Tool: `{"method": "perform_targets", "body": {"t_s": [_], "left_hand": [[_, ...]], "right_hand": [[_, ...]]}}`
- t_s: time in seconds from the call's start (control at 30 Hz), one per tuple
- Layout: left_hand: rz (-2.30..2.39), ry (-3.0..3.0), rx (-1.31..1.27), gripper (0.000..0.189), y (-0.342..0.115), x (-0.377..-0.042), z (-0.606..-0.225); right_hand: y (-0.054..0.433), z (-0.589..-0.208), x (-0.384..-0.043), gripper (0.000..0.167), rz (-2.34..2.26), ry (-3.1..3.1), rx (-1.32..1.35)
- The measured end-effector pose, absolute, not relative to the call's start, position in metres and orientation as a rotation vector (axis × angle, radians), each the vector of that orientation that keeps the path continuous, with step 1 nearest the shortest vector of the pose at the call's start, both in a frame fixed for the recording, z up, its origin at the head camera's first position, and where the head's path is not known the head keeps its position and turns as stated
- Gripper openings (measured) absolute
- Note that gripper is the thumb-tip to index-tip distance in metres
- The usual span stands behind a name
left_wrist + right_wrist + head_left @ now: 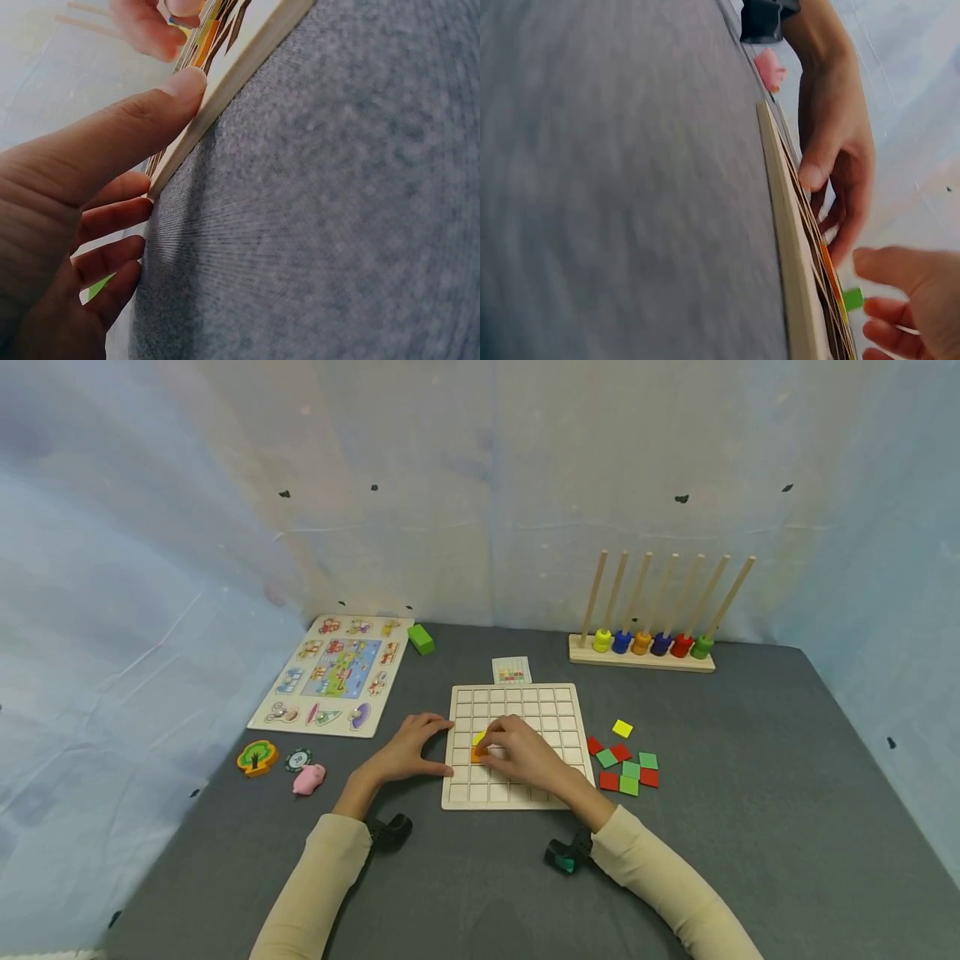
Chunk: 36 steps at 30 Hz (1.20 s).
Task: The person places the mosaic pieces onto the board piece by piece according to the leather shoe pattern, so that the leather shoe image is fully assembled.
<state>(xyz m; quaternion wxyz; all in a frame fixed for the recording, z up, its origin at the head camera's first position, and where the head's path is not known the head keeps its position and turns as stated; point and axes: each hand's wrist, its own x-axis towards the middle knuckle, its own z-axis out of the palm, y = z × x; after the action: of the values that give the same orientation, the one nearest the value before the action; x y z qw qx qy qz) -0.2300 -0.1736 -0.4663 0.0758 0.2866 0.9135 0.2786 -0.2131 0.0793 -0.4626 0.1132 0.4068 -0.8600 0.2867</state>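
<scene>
A pale wooden grid board (491, 793) lies on the dark table. My left hand (405, 749) rests at its left edge, thumb and fingers spread; in the left wrist view the thumb (142, 116) touches the rim. Over the left-middle squares is my right hand (522, 753), its fingertips right at an orange tile (476, 756) and a yellow tile (478, 738) on the board. The right wrist view shows that hand's thumb (892, 266) apart from the other fingers, with nothing visible between them. Part of both tiles is hidden by the right hand.
Red and green tiles (628, 785) and one yellow tile (622, 728) lie right of the board. Behind it is a pattern card (512, 665). A peg stand with rings (641, 663) stands back right; a picture puzzle (262, 714), green block (422, 639) and pink pig (308, 779) are left.
</scene>
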Motion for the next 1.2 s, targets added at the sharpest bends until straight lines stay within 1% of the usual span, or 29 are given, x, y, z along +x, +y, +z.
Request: {"method": "perform_targets", "body": {"t_s": [0.1,0.2,0.53,0.7,0.9,1.2], "left_hand": [[0.834,2.738,0.860,0.080,-0.173,-0.230,-0.466],[0.821,2.743,0.866,0.081,-0.173,-0.230,-0.466],[0.827,2.735,0.864,0.081,-0.174,-0.231,-0.466],[0.818,2.729,0.854,0.082,-0.174,-0.231,-0.467],[0.822,2.733,0.849,0.082,-0.174,-0.231,-0.468],[0.810,2.733,0.846,0.083,-0.174,-0.232,-0.468]], "right_hand": [[0.089,-0.458,-0.214,0.019,0.914,-2.540,1.163],[0.104,-0.455,-0.216,0.022,0.993,-2.540,1.129],[0.168,-0.454,-0.219,0.018,1.072,-2.521,0.977],[0.193,-0.453,-0.216,0.015,0.993,-2.510,0.936],[0.218,-0.452,-0.217,0.017,0.918,-2.565,0.859],[0.244,-0.454,-0.218,0.031,0.856,-2.772,0.651]]}}
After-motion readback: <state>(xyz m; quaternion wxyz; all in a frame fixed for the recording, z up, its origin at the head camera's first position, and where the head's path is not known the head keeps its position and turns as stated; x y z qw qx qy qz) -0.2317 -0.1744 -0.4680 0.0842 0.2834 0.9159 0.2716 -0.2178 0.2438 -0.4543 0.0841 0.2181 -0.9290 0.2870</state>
